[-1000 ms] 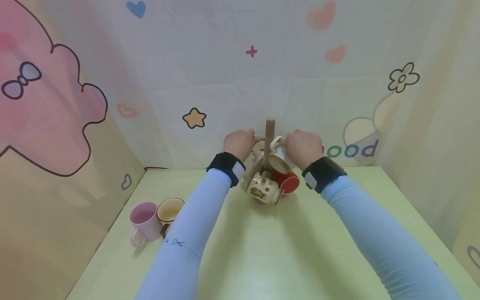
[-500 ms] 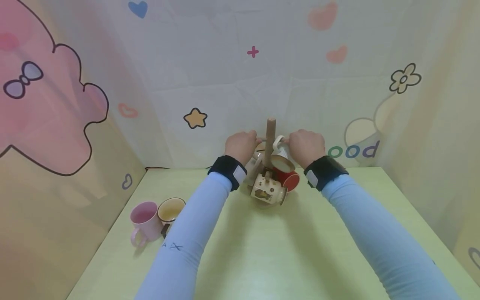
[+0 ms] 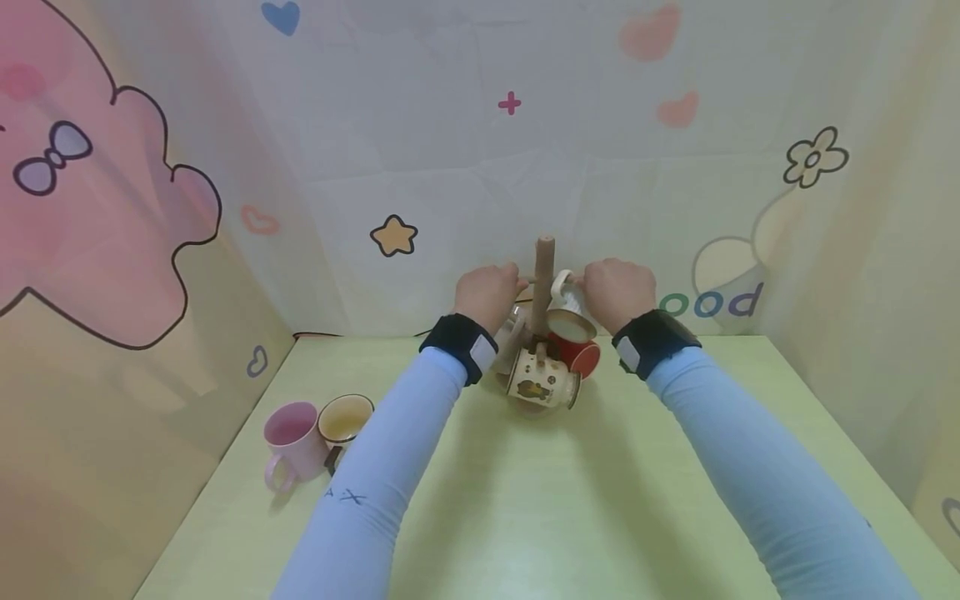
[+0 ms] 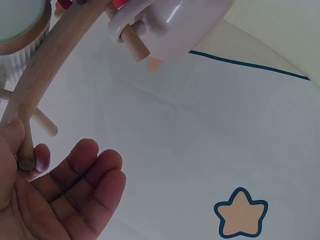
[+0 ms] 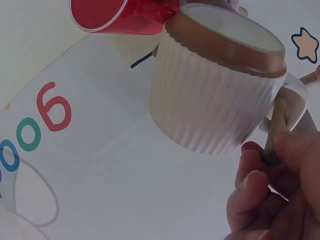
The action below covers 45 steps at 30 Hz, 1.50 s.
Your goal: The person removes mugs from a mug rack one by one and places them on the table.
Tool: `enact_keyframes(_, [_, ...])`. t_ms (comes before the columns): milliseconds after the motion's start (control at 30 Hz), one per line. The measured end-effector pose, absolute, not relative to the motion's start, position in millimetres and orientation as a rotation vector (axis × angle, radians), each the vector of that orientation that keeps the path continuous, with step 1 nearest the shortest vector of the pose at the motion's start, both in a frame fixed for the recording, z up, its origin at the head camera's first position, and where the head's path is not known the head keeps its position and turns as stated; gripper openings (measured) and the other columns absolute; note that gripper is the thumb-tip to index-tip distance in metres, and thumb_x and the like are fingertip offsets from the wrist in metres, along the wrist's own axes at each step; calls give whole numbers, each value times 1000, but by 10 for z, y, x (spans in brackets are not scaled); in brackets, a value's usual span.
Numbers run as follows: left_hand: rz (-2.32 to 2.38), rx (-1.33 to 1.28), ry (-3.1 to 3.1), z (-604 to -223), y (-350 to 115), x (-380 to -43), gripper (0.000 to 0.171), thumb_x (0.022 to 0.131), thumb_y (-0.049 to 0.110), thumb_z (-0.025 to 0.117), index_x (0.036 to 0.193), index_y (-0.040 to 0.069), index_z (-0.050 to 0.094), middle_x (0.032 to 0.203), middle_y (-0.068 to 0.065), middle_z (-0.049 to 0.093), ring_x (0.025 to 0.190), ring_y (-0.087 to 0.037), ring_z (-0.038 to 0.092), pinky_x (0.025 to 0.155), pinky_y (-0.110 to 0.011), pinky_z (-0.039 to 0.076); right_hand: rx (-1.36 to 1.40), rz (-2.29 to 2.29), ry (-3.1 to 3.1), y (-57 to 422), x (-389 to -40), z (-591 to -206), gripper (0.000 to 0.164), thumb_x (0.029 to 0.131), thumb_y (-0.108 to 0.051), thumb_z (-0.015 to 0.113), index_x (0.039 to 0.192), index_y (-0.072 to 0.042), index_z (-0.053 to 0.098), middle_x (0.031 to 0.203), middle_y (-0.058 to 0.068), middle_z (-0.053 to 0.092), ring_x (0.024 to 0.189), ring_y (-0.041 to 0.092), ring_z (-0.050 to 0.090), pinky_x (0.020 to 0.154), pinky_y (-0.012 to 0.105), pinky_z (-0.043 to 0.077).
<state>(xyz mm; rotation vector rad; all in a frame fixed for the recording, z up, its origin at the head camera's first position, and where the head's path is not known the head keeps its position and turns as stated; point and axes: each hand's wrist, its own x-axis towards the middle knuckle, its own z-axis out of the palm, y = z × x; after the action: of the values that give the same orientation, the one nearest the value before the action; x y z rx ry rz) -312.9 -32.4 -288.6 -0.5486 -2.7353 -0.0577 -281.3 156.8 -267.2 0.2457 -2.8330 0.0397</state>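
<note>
A wooden mug tree (image 3: 545, 279) stands at the back of the table with several mugs hung on it. In the left wrist view, my left hand (image 4: 75, 195) pinches a bare peg (image 4: 27, 150) between thumb and index finger, the other fingers loosely bent. My right hand (image 5: 280, 190) pinches the end of another peg (image 5: 276, 130), from which a white ribbed mug (image 5: 215, 105) with a brown rim hangs by its handle. Lower on the tree hang a cream bear mug (image 3: 540, 382), a red mug (image 3: 587, 358) and a glossy pale mug (image 4: 175, 25), partly hidden by my left hand in the head view.
On the left of the pale green table (image 3: 510, 517) stand a pink mug (image 3: 296, 450) and a cream mug (image 3: 347, 417) with a dark rim, the latter partly behind my left sleeve. A printed cloth (image 3: 450, 125) hangs close behind the tree.
The lower mugs have shifted, the bear mug swinging a little to the right and the ribbed mug tipping slightly. Both hands keep their pinch and have drifted slightly right in view.
</note>
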Motion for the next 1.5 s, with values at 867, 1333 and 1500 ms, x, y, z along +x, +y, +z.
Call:
enact_keyframes(867, [-47, -549, -2780, -2826, -275, -3016, 34, 106, 37, 44, 109, 8, 60, 74, -4, 63, 63, -16, 61, 56, -28, 51, 238, 51, -2813, 1650, -2865, -2702, 28, 100, -24, 60, 93, 0, 70, 68, 12, 59, 63, 30, 58, 55, 42, 49])
enact_keyframes(1333, [-124, -508, -2873, -2852, -346, -3045, 28, 104, 35, 52, 111, 9, 61, 78, -1, 62, 66, -15, 59, 57, -28, 49, 229, 312, -2823, 1725, -2838, -2811, 36, 102, -31, 54, 118, -1, 66, 100, 20, 69, 89, 35, 65, 72, 52, 54])
enact_keyframes(1500, [-105, -485, -2856, -2903, -433, -3056, 33, 103, 39, 52, 99, 11, 68, 70, 0, 60, 62, -14, 57, 51, -27, 44, 176, 436, -2840, 1810, -2813, -2872, 52, 103, -39, 48, 136, 0, 55, 127, 27, 60, 116, 43, 56, 85, 56, 51])
